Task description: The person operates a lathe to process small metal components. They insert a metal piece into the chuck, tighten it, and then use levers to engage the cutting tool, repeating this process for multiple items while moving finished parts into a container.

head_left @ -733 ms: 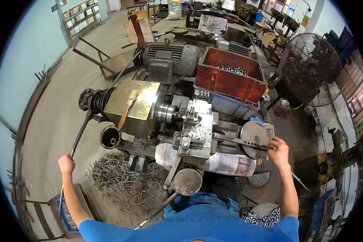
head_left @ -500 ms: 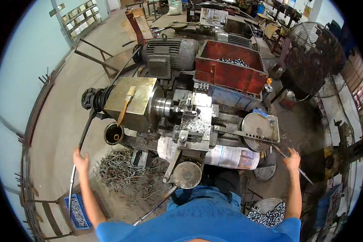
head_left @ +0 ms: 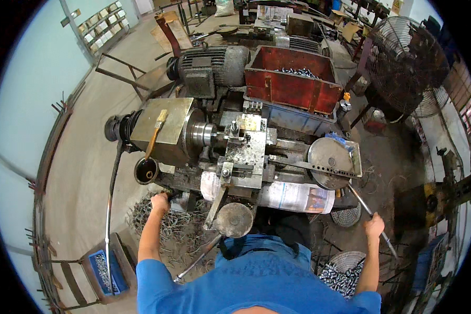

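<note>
My right hand [head_left: 374, 226] is wrapped round a long metal lever [head_left: 362, 202] that slopes down from under the round plate [head_left: 329, 163] at the lathe's right end. Beyond my stretched-out left arm, my left hand [head_left: 160, 202] is closed beside a grey metal part [head_left: 180, 202] low on the lathe; whatever its fingers hold is hidden. It is over the edge of a heap of metal shavings [head_left: 154, 220]. Above it hangs a dark oil pot [head_left: 146, 171]. The lathe's chuck [head_left: 203, 134] faces the tool slide [head_left: 246, 152], and a brush [head_left: 156, 133] lies on the brass-coloured headstock cover [head_left: 165, 118].
A red bin [head_left: 293, 94] of small metal parts stands behind the lathe, left of a large fan [head_left: 408, 63]. A blue tray [head_left: 100, 261] of parts is at lower left; a round basket [head_left: 345, 259] of parts sits at lower right. A long rod [head_left: 108, 220] hangs at left.
My left hand has moved right and inward, from beside the long rod to the shavings heap, and has closed. My right hand has come down slightly and closed on the lever, which has shifted.
</note>
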The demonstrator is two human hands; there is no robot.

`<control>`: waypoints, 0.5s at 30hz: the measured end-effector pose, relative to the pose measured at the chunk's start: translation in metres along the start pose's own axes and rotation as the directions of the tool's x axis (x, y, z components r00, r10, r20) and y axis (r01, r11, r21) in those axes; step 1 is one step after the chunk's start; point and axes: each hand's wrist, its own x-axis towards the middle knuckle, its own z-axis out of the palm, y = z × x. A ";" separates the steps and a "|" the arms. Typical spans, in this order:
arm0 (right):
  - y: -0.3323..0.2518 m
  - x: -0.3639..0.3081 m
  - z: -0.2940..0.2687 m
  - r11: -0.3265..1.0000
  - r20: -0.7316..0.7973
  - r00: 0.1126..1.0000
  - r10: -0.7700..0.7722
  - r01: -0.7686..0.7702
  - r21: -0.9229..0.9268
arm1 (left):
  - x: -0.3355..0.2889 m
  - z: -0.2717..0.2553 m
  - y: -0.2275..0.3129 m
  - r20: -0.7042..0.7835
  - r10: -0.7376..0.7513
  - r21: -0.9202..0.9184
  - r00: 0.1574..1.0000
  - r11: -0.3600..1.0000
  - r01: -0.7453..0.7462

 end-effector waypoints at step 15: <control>-0.103 -0.135 -0.063 0.913 0.338 0.936 0.095 -0.218 0.346 | -0.107 0.047 -0.042 0.269 -0.298 -0.597 0.916 0.694 0.402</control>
